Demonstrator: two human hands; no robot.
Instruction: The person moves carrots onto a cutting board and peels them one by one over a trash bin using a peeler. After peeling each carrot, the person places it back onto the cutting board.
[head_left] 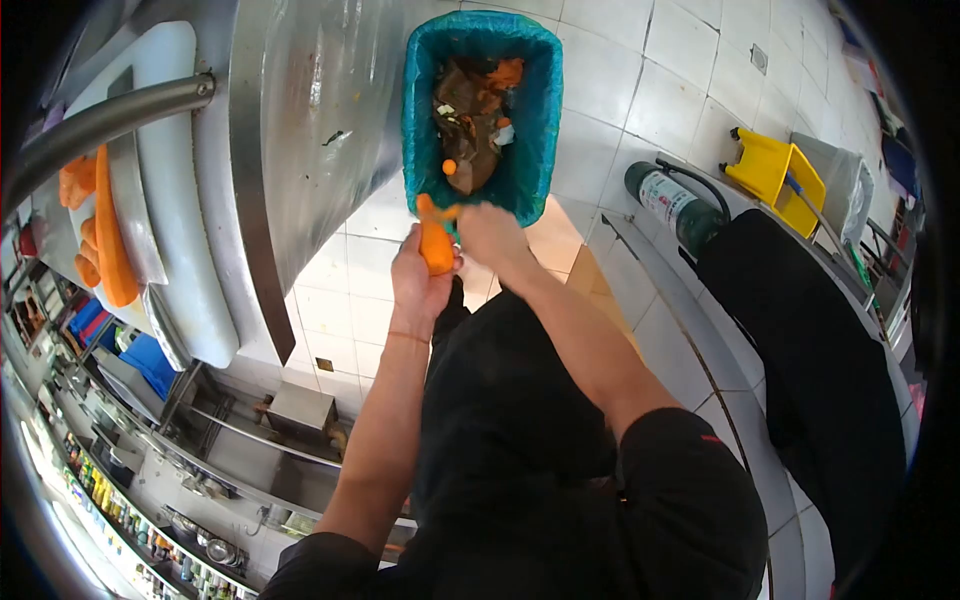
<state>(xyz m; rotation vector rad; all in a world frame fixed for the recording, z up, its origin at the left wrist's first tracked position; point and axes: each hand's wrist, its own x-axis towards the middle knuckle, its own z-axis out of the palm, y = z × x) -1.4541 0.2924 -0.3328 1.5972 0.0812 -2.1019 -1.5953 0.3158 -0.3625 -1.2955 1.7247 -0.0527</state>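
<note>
My left hand (420, 285) is wrapped round a peeled orange carrot (434, 245), its narrow end pointing up toward the bin. Close on its right is my right hand (490, 240), closed and blurred, with a strip of orange peel beside its fingers; a small teal item shows between the hands, too hidden to make out fully. Both hands are at the near edge of a bin (552, 120) lined with a teal bag. Inside the bin lie brown scraps (468, 110) and orange bits.
At the left, a metal counter (262, 200) carries a white board (180, 200), a knife and several carrots (115, 250). On the right stand a green cylinder (670, 205), a yellow bucket (775, 178) and a black cloth (810, 370). White tiles (620, 60) cover the floor.
</note>
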